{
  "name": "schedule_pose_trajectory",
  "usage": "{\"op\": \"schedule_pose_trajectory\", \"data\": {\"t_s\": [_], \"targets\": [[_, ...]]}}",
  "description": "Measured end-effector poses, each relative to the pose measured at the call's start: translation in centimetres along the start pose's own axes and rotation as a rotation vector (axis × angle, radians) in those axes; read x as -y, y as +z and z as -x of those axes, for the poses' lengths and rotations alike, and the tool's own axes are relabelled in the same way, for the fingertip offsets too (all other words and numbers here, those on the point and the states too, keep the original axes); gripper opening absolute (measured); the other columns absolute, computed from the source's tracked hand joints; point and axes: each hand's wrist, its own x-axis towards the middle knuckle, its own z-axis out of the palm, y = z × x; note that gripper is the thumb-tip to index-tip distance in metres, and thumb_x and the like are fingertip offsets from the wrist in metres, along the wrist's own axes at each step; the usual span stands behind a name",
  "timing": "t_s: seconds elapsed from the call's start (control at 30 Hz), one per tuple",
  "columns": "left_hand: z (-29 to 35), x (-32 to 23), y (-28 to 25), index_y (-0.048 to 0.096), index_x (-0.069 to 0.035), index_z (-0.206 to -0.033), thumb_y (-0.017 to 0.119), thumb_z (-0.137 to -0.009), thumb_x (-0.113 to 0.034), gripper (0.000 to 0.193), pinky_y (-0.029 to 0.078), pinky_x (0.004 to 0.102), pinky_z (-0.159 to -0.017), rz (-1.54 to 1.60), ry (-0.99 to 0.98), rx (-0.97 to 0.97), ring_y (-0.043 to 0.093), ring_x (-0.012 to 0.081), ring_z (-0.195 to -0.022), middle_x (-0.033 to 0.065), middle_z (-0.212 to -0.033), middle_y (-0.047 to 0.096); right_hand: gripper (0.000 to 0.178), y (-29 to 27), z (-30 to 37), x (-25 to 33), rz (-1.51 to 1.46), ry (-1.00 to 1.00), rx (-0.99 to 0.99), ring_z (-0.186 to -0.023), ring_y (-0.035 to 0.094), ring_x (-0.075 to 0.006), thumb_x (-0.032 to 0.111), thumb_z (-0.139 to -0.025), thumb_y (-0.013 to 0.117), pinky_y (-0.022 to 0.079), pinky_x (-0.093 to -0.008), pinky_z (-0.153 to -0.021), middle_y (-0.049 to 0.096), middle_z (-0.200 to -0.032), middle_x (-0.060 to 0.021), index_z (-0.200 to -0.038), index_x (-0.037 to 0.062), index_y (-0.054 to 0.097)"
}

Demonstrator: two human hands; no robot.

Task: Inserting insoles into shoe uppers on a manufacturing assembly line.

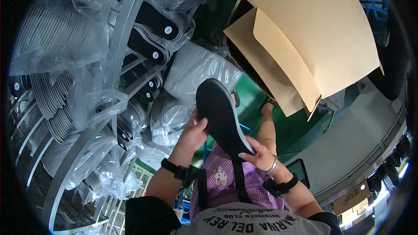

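Observation:
A black shoe insole (219,115) with a grey edge is held up in front of me, its broad end pointing away. My left hand (194,131) grips its left side, thumb on the black face. Near the narrow end, my right hand (260,153) pinches the right edge between thumb and fingers. The fingers behind the insole are partly hidden. Beyond it lies a plastic-wrapped stack of insoles (198,72).
On the left, a metal rack (126,30) holds many bagged insole stacks (61,30). Black insoles with round white labels (159,24) lie on it. A large open cardboard box (313,30) stands at the far right above the green floor (252,93). A grey surface (335,148) extends at right.

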Motion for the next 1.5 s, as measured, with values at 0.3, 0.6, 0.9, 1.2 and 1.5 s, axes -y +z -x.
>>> {"op": "schedule_pose_trajectory", "data": {"t_s": [0.3, 0.6, 0.9, 1.2, 1.5], "targets": [[-1.4, -1.2, 2.3, 0.038, -0.010, -0.121, 0.049, -0.081, 0.001, 0.043, 0.034, 0.0335, -0.094, -0.029, 0.013, -0.010, 0.044, 0.0178, -0.110, 0.0052, -0.118, 0.046, 0.058, -0.4, -0.5, 2.3, -0.046, -0.005, -0.060, -0.104, 0.045, -0.0127, -0.002, -0.075, 0.059, 0.035, -0.0242, -0.089, 0.048, -0.114, -0.0058, -0.126, 0.0007, 0.033], [-1.7, -1.3, 2.6, 0.037, -0.010, -0.122, 0.049, -0.080, 0.002, 0.045, 0.034, 0.0343, -0.094, -0.010, 0.000, -0.030, 0.043, 0.0185, -0.111, 0.0057, -0.119, 0.046, 0.055, -0.7, -0.9, 1.8, -0.031, -0.006, -0.071, -0.100, 0.047, -0.0119, 0.000, -0.075, 0.060, 0.037, -0.0239, -0.085, 0.051, -0.109, -0.0070, -0.124, 0.0015, 0.035], [-2.2, -2.0, 2.0, 0.032, -0.013, -0.127, 0.047, -0.080, 0.000, 0.050, 0.031, 0.0393, -0.097, -0.108, 0.021, -0.067, 0.039, 0.0210, -0.115, 0.0053, -0.124, 0.041, 0.057, 0.0, -2.8, 2.1, 0.032, -0.004, -0.109, -0.101, 0.047, -0.0161, 0.002, -0.077, 0.059, 0.037, -0.0268, -0.087, 0.050, -0.109, -0.0111, -0.125, -0.0024, 0.029], [-13.1, -20.3, -5.8, 0.021, -0.015, -0.133, 0.049, -0.085, -0.030, 0.057, 0.036, 0.0413, -0.091, -0.298, 0.701, -0.828, 0.041, 0.0262, -0.111, 0.0127, -0.128, 0.036, 0.053, -2.7, 10.0, -11.3, 0.774, 0.319, -0.096, -0.099, 0.046, -0.0360, 0.028, -0.069, 0.062, 0.038, -0.0411, -0.084, 0.053, -0.100, -0.0196, -0.113, 0.0024, 0.045], [-18.3, -23.3, -9.5, 0.022, -0.013, -0.133, 0.042, -0.088, -0.026, 0.051, 0.037, 0.0402, -0.092, -0.545, 0.652, -1.018, 0.042, 0.0290, -0.113, 0.0153, -0.131, 0.031, 0.044, -0.9, 9.9, -11.4, 0.901, 0.543, -0.085, -0.100, 0.046, -0.0289, 0.039, -0.072, 0.056, 0.032, -0.0424, -0.085, 0.055, -0.102, -0.0100, -0.108, 0.0140, 0.052]]}}
